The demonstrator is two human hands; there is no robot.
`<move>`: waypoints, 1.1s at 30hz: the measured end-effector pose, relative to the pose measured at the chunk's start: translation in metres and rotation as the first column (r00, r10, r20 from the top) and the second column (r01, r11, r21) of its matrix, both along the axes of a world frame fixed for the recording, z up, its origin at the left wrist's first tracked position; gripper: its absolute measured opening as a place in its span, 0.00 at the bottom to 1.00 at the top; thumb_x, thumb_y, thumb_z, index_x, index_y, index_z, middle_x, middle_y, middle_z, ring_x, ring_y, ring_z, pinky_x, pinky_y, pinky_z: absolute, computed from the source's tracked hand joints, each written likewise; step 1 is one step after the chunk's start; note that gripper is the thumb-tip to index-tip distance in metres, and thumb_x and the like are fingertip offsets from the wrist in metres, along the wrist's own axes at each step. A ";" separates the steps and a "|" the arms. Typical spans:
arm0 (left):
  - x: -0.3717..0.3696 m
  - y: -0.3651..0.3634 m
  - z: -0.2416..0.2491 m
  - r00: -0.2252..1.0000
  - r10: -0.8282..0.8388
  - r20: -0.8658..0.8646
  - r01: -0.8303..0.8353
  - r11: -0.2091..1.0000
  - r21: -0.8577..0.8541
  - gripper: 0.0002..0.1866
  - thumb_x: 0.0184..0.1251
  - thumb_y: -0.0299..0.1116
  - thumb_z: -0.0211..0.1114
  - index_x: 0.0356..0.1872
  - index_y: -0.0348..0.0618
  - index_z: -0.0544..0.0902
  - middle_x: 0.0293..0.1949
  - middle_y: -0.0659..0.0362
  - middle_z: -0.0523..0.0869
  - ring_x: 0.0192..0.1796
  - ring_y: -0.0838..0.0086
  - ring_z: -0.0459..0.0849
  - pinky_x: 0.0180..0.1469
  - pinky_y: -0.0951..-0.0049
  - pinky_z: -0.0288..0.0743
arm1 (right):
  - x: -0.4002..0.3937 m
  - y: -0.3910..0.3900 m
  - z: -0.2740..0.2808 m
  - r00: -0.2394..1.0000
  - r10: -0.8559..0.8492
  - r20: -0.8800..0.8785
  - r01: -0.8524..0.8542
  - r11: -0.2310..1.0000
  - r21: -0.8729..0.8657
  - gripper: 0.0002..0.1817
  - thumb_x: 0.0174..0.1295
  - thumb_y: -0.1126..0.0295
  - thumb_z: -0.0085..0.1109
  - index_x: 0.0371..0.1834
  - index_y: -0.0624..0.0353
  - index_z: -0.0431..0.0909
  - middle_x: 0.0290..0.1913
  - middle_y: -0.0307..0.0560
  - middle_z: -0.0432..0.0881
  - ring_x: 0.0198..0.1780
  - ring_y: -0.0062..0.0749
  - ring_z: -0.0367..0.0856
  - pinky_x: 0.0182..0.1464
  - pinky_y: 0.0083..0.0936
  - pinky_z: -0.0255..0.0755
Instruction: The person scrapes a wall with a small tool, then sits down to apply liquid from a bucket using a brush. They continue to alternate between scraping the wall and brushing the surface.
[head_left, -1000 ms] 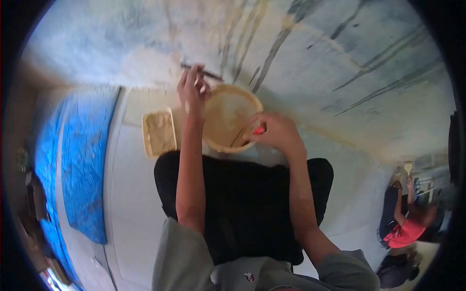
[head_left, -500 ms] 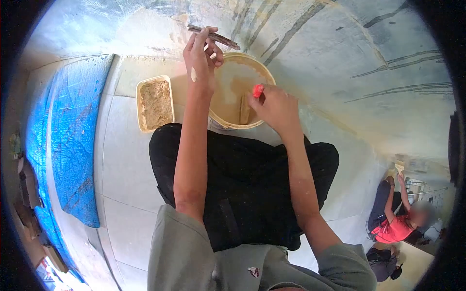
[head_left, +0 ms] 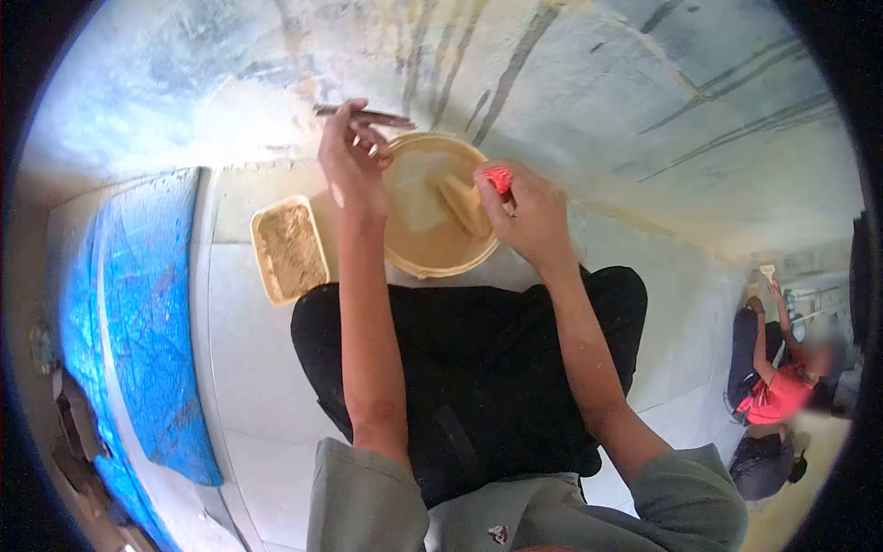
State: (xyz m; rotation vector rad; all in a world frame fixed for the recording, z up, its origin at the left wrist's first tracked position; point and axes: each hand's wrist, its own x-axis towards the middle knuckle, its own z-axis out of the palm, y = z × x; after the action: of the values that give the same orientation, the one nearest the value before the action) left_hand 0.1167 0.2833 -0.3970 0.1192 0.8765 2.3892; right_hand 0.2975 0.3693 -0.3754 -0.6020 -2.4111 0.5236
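Note:
My left hand (head_left: 354, 166) is closed around a thin, dark brown strip (head_left: 386, 119), which lies crosswise near the wall above the bucket's left rim. Its exact kind does not show. In my right hand (head_left: 529, 216) is a red-handled brush (head_left: 472, 210), its broad head coated tan and tilted inside the bucket. The round bucket (head_left: 423, 273) stands against the wall in front of my crossed legs and holds cloudy tan liquid. Left of my left forearm sits a cream rectangular tub (head_left: 321, 267) with rough brown paste in it.
Dark streaks run down the grey wall (head_left: 589, 101) ahead. A blue plastic sheet (head_left: 152, 340) covers an area at left, beside pale floor tiles (head_left: 267, 386). At far right, a person in a red top (head_left: 777, 396) raises a brush to the wall; another person in dark clothing (head_left: 763, 465) is nearby.
The view has tilted up, so bucket and tub appear lower. The brush head has swung from upright to slanted inside the bucket. My left hand still grips the strip, a little nearer the bucket's rim.

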 end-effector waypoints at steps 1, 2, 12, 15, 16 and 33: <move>0.002 0.000 0.003 1.000 0.011 0.007 -0.011 1.000 0.000 0.10 0.66 0.38 0.57 0.41 0.43 0.77 0.22 0.68 0.68 0.24 0.82 0.66 0.21 0.81 0.57 | 0.002 0.000 0.003 1.000 -0.016 -0.006 0.016 1.000 0.015 0.10 0.60 0.61 0.56 0.35 0.56 0.79 0.27 0.48 0.81 0.27 0.43 0.81 0.29 0.33 0.73; 0.003 0.000 0.002 1.000 0.009 0.008 -0.009 1.000 0.008 0.10 0.66 0.38 0.57 0.41 0.43 0.77 0.22 0.68 0.67 0.24 0.82 0.66 0.21 0.81 0.57 | 0.004 0.000 0.006 1.000 -0.015 -0.013 0.015 1.000 0.001 0.09 0.59 0.63 0.57 0.35 0.56 0.78 0.24 0.47 0.80 0.25 0.42 0.80 0.27 0.31 0.72; 0.002 0.006 -0.001 0.997 0.075 -0.023 -0.077 0.988 -0.135 0.14 0.67 0.42 0.54 0.39 0.40 0.76 0.20 0.67 0.66 0.19 0.81 0.68 0.18 0.79 0.57 | 0.008 0.002 -0.004 0.934 -0.123 -0.336 0.109 0.992 -0.060 0.06 0.63 0.68 0.55 0.34 0.58 0.76 0.18 0.46 0.75 0.16 0.35 0.75 0.22 0.27 0.68; 0.002 0.011 -0.010 0.994 0.046 -0.101 -0.058 0.991 -0.119 0.13 0.67 0.43 0.54 0.34 0.42 0.75 0.18 0.67 0.66 0.17 0.82 0.67 0.16 0.81 0.56 | 0.005 0.006 -0.001 0.880 -0.197 -0.432 0.136 0.976 -0.168 0.06 0.65 0.69 0.52 0.36 0.61 0.74 0.19 0.44 0.76 0.17 0.29 0.74 0.21 0.25 0.67; 0.003 0.012 -0.009 0.995 0.040 -0.093 -0.052 0.990 -0.128 0.13 0.67 0.43 0.54 0.32 0.43 0.75 0.16 0.67 0.67 0.16 0.83 0.67 0.15 0.82 0.55 | 0.006 0.008 0.001 0.870 -0.193 -0.453 0.141 0.979 -0.147 0.06 0.65 0.69 0.52 0.36 0.61 0.74 0.19 0.44 0.76 0.17 0.29 0.74 0.21 0.25 0.67; 0.007 -0.004 0.018 0.696 -0.469 -0.544 -0.159 0.638 -0.753 0.16 0.62 0.38 0.54 0.21 0.37 0.78 0.11 0.61 0.72 0.17 0.79 0.73 0.21 0.76 0.65 | 0.013 0.016 0.022 0.800 -0.224 -0.557 -0.214 0.760 -0.613 0.09 0.69 0.68 0.47 0.38 0.64 0.71 0.30 0.40 0.74 0.28 0.17 0.77 0.26 0.19 0.82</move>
State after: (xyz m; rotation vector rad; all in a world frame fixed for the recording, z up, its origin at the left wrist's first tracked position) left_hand 0.1233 0.2795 -0.3792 0.7907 2.0727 1.5393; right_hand 0.3102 0.3849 -0.3534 -0.5946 -1.5635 1.3685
